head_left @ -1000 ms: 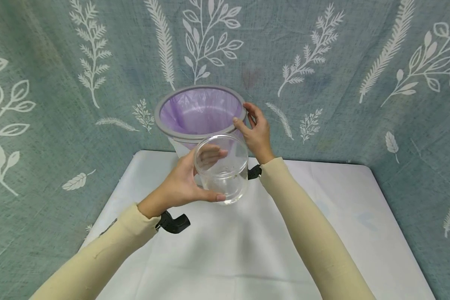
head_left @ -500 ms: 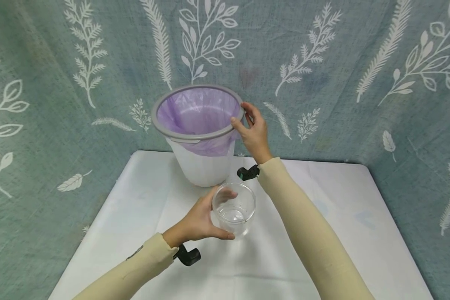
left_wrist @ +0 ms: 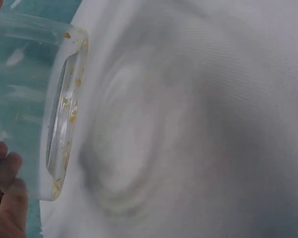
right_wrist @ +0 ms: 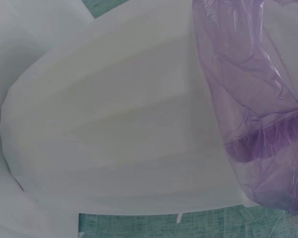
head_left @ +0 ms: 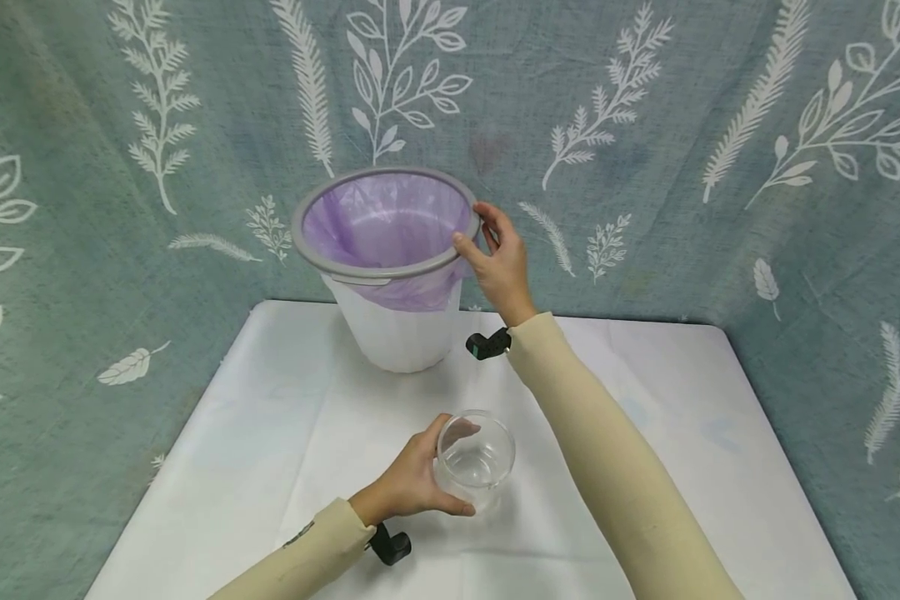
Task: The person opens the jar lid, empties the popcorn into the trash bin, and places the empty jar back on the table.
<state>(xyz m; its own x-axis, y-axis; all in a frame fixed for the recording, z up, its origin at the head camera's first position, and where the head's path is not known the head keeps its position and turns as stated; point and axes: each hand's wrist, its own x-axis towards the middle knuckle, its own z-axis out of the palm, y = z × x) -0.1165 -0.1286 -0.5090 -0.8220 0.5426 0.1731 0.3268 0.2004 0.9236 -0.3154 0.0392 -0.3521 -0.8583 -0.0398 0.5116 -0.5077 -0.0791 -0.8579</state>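
A clear, round plastic jar (head_left: 477, 467) is gripped from its left side by my left hand (head_left: 412, 477), thumb at the front and fingers round the back. In the left wrist view the jar (left_wrist: 25, 94) shows small yellowish bits along its base, close over the white cloth. With my right hand (head_left: 504, 260) I pinch the grey rim of a white trash can (head_left: 393, 332) at its right side. A purple bin liner (head_left: 386, 229) lines the can and folds over its edge. The right wrist view shows the can's ribbed wall (right_wrist: 109, 114) and the overhanging liner (right_wrist: 253, 94).
The can stands at the back left of a table covered with a white cloth (head_left: 622, 467). Behind and at both sides hangs a green curtain (head_left: 645, 275) with white leaf prints. Black wrist cameras sit under both cuffs.
My left hand has brought the jar down and toward me, from in front of the can's rim to low over the table. My right hand keeps its pinch on the rim.
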